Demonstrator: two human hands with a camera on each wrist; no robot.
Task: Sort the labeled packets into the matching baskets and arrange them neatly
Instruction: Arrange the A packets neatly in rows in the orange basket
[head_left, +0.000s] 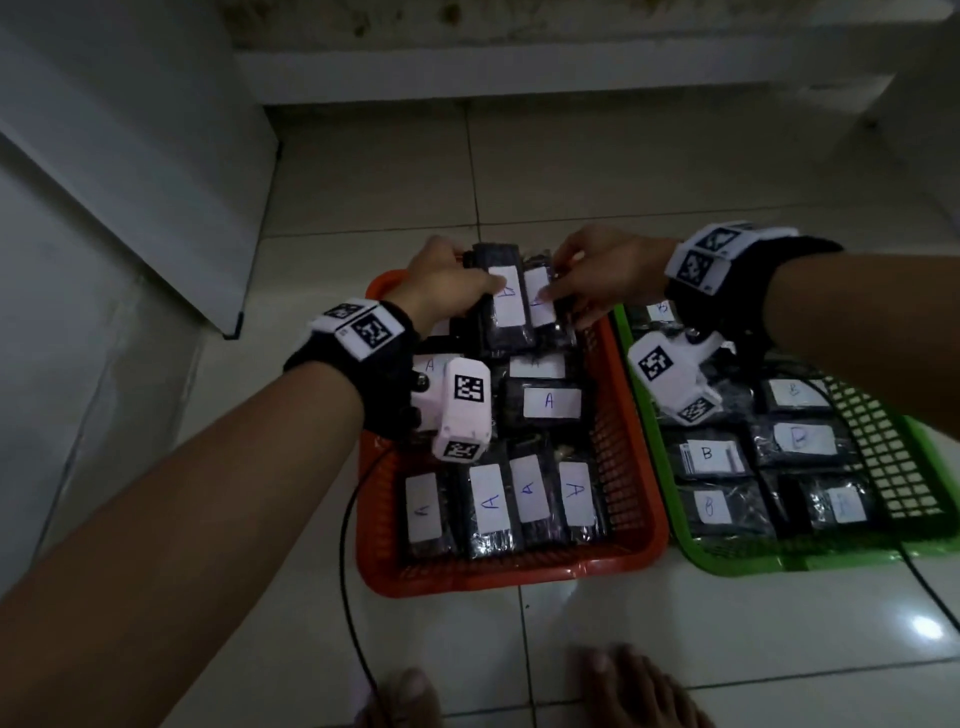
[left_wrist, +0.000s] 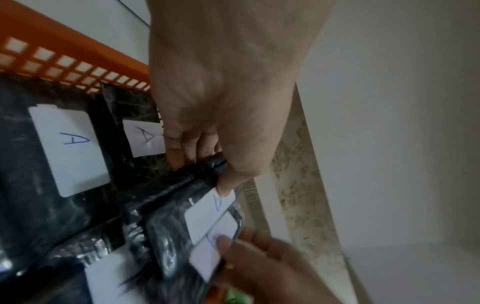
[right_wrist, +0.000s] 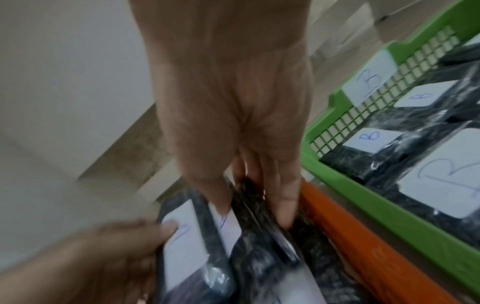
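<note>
Bare toes (head_left: 618, 686) at the bottom edge of my head view, on pale floor tile (head_left: 675, 613); a black cable (head_left: 349, 571) trails past them.

Item 1, my left hand (head_left: 441, 283): fingers curled round the left edge of a black packet (head_left: 506, 306), thumb pressed on its white label. Label letter not legible.

Item 2, my right hand (head_left: 602, 275): pinching a second black packet (head_left: 543, 304), thumb on its label, fingers behind the right edge. Letter hidden by the thumb.

Both packets stand side by side, touching, raised over the far end of the orange basket (head_left: 636, 467).

Item 3, orange basket: black packets labelled A, four in a near row (head_left: 498, 506), more lying flat behind them, beneath my wrists.

Item 4, green basket (head_left: 727, 558): just right of the orange one, rims nearly touching. Packets labelled B (head_left: 709, 457) lie flat in it; a B tag (right_wrist: 370, 79) is fixed on its mesh wall.

Item 5, white wall panel (head_left: 130, 156), far left.
</note>
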